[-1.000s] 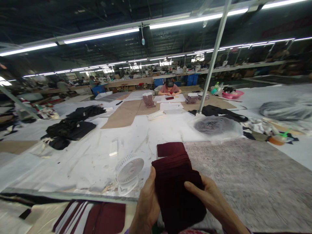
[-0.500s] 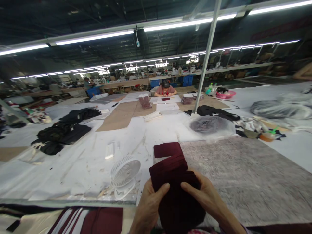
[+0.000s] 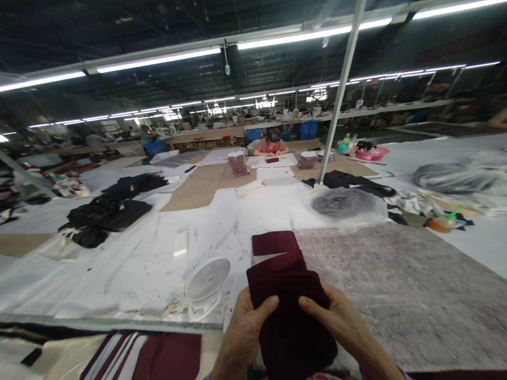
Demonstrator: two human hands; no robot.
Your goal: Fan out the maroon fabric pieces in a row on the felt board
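Both my hands grip a stack of dark maroon fabric pieces (image 3: 293, 316) in front of my body. My left hand (image 3: 245, 327) holds its left edge, thumb flat on top and fingers hidden beneath. On the right edge, my right hand (image 3: 340, 322) grips it the same way, its fingers mostly underneath. The stack's layered far edge fans slightly. Just beyond it, another maroon fabric piece (image 3: 274, 243) lies on the table, by the edge of a grey mottled sheet (image 3: 396, 285).
A white fan (image 3: 208, 282) stands left of my hands. Black garments (image 3: 111, 211) lie farther left. A metal pole (image 3: 340, 95) rises past a plastic-wrapped bundle (image 3: 344, 203). Across the table a person (image 3: 271, 145) sits between maroon stacks (image 3: 238, 163). Maroon and white cloth (image 3: 158, 356) lies below the near edge.
The view has shifted slightly. The right hand's fingers have slipped from the stack's upper right edge to lower behind it, and its layers show more there. Both hands keep their hold.
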